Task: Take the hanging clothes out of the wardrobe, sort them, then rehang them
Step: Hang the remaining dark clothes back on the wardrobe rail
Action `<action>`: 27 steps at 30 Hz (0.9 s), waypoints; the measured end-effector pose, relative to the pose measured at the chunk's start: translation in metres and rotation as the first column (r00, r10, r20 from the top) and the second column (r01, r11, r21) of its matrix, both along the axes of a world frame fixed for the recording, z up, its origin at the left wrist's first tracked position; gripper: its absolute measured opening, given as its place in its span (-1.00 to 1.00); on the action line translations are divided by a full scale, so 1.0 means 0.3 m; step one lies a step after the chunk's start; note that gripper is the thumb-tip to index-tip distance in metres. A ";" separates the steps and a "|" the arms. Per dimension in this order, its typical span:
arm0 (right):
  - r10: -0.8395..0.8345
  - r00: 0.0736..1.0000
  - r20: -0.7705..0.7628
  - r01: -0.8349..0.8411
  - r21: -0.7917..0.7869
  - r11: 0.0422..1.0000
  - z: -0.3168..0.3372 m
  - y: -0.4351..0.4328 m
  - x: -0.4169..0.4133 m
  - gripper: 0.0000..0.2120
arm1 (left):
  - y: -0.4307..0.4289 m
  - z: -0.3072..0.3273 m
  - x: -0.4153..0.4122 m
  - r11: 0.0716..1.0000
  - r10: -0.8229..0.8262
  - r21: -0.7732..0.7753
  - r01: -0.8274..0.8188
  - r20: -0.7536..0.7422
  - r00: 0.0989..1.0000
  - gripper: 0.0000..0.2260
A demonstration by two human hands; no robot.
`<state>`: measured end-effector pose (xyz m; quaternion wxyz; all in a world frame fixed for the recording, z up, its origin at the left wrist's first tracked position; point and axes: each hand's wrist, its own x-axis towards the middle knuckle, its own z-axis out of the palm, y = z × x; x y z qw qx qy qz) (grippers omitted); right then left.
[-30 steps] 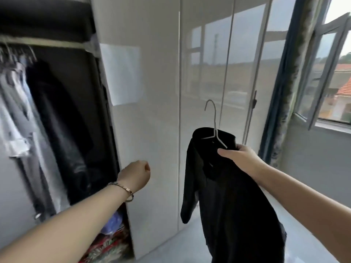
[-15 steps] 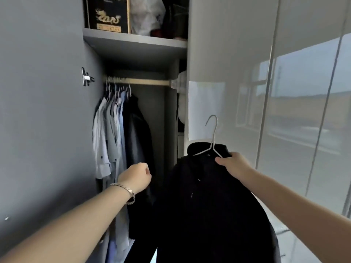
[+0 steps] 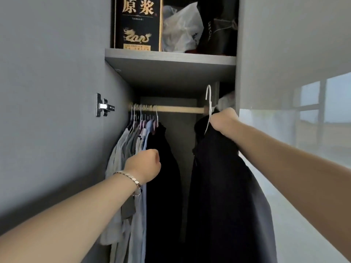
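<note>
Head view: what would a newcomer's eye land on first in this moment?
First the right hand gripping a white hanger with a dark garment, hook up by the right end of the wooden rail. Then the left hand, a fist holding nothing, before the pale shirts bunched at the rail's left end. Above, a black box with gold characters stands on the shelf.

The bottom edge cuts off the dark garment (image 3: 224, 186); the right hand (image 3: 224, 120) covers part of the hanger (image 3: 209, 103).
</note>
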<state>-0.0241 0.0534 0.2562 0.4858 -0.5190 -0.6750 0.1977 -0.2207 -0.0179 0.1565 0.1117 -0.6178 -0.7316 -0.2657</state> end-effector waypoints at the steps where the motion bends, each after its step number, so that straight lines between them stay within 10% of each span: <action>1: -0.012 1.000 -0.010 0.013 0.038 0.999 0.019 0.022 -0.043 -0.86 | 0.032 0.029 -0.016 0.999 0.018 0.033 -0.018 -0.012 1.000 -0.82; 13: 0.144 0.989 -0.013 -0.140 0.164 0.976 0.074 0.536 -0.440 -0.77 | 0.343 0.218 -0.214 0.938 0.183 0.301 -0.172 -0.009 0.983 -0.86; 27: 0.137 0.937 0.322 -0.138 -0.021 0.990 -0.169 0.731 -0.697 -0.46 | 0.623 0.181 -0.310 0.983 0.142 0.137 -0.120 -0.162 0.976 -0.70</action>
